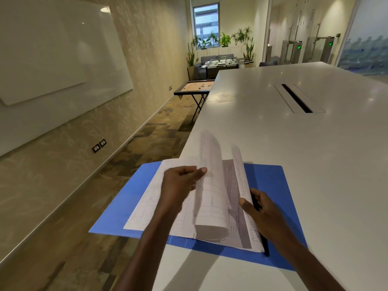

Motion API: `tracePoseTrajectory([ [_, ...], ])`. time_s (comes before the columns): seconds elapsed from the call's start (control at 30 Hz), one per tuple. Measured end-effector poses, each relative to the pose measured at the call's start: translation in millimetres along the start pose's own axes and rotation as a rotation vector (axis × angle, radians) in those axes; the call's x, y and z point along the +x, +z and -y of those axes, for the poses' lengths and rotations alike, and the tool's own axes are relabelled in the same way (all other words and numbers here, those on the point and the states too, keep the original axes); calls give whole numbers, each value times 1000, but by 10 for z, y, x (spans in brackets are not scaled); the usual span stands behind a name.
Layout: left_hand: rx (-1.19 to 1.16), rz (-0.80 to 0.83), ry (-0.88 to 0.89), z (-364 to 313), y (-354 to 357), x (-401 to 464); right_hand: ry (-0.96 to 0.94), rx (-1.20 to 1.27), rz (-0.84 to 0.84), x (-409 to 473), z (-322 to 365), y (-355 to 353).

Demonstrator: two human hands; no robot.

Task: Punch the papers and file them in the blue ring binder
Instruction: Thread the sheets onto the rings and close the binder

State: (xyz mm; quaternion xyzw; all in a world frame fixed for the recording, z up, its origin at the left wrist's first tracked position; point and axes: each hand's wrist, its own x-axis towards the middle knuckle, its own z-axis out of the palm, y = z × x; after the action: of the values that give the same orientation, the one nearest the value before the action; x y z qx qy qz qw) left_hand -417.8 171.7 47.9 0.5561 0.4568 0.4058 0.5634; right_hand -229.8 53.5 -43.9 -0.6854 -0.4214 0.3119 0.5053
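The blue ring binder (270, 181) lies open on the near left corner of the white table (294, 148), its left cover hanging past the table's edge. Printed papers (151, 202) lie spread across it. My left hand (181, 181) pinches a curled, lifted sheet (210, 198) between thumb and fingers. My right hand (260, 208) holds the right edge of another raised sheet (239, 171), thumb on top. A thin black strip (265, 244) runs under my right hand along the papers' right side; what it is stays unclear. No punch is in sight.
A cable slot (298, 98) is cut into the table's middle. To the left the floor is carpeted, with a carrom board (194, 87) on a stand, a foosball table (222, 63) behind it, and a whiteboard (58, 53) on the wall.
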Motion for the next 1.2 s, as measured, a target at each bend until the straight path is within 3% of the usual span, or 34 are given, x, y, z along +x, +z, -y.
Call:
tracePoseTrajectory([
  [0.3, 153, -83, 5, -406, -844, 267, 0, 0, -2, 23, -1, 7],
  [0.67, 346, -228, 6, -161, -1393, 515, 4, 25, -14, 13, -6, 11],
  [0.97, 613, -351, -86, 201, -1426, 680, -5, 0, -17, 15, -11, 10],
  [1.2, 611, -367, -16, 270, -1105, 597, -12, -11, -21, 14, -17, 23],
])
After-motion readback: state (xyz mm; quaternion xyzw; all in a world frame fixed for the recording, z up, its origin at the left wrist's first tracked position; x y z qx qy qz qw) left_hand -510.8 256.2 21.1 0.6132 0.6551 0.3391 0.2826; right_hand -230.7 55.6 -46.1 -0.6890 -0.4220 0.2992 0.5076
